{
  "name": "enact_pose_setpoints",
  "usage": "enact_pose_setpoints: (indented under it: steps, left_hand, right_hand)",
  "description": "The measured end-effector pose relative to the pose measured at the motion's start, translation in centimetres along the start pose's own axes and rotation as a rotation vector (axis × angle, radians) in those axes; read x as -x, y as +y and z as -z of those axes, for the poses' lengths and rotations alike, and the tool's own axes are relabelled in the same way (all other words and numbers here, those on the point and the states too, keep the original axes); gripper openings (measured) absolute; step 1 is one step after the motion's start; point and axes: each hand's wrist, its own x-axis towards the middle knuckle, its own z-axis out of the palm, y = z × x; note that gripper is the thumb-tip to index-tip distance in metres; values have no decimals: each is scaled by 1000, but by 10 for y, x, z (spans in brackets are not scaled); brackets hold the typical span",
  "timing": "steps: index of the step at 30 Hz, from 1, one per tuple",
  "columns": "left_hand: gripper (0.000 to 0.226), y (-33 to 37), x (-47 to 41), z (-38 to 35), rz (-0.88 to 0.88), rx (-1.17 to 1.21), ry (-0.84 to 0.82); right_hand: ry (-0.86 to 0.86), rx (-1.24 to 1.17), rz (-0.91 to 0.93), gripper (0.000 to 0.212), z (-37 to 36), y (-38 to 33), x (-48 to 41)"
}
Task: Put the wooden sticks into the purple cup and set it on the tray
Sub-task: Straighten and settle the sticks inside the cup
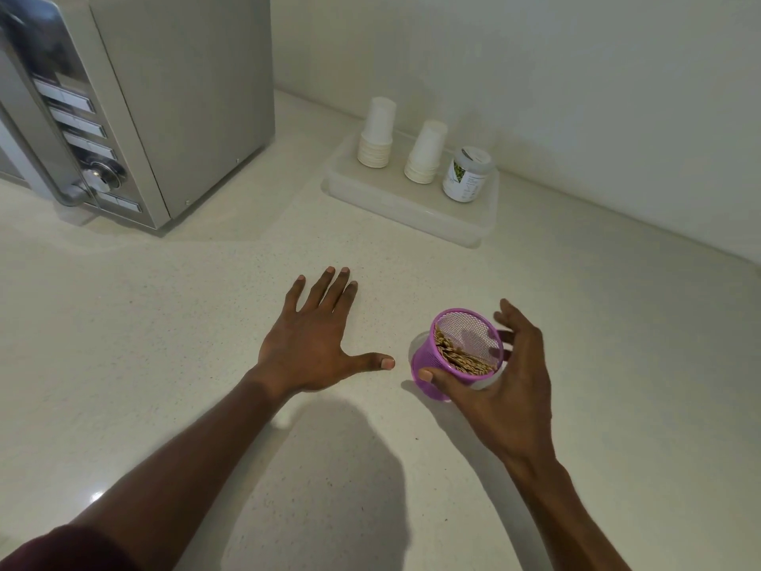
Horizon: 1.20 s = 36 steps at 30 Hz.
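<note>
Right hand (pixel 500 389): thumb across the near wall, fingers curled round the far side, gripping the purple cup (pixel 457 356). Cup is mesh, tilted with its mouth toward the camera; whether it's lifted or touching the counter (pixel 164 344) I can't tell. Wooden sticks (pixel 459 354) lie bunched inside it along the lower-left wall. Left hand (pixel 311 344): fingers spread flat, palm down over the counter, holding nothing, just left of the cup. Tray (pixel 412 208) sits well apart toward the back wall, carrying two paper cup stacks (pixel 376 133) and a jar (pixel 467 175). Metal appliance (pixel 136 101) back left.
</note>
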Motion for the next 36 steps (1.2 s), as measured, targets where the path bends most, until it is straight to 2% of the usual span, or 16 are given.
enact_pose_setpoints:
  steps: [5,15,17,20,22,25,30,33,36]
  left_hand:
    - [141,0,0,-1,0,4,7]
    - [141,1,0,1,4,38,-20]
    - [135,5,0,6,-16,137,-17]
    - [106,21,-2,15,-64,486,-5]
    - [99,38,-8,23,-114,676,-67]
    - [94,60,-18,26,-195,777,-118]
    - [78,72,-11,24,-196,912,-38]
    - [78,78,1,18,-181,941,60]
    - [83,83,11,7,-166,797,127]
  right_hand:
    - [46,-100,39,108,-8,7,-6]
    - [-82,-208,0,119,-6,16,-14]
    - [-67,-245,-10,117,-9,17,-12]
    - [-56,-299,-23,113,-10,20,-11]
    - [-55,-313,8,109,-7,22,-12]
    - [-66,-344,59,95,-2,21,-13]
    - [-49,-351,142,78,11,13,-10]
    - [-45,-317,168,91,12,10,-2]
    - [-25,-301,127,108,3,9,5]
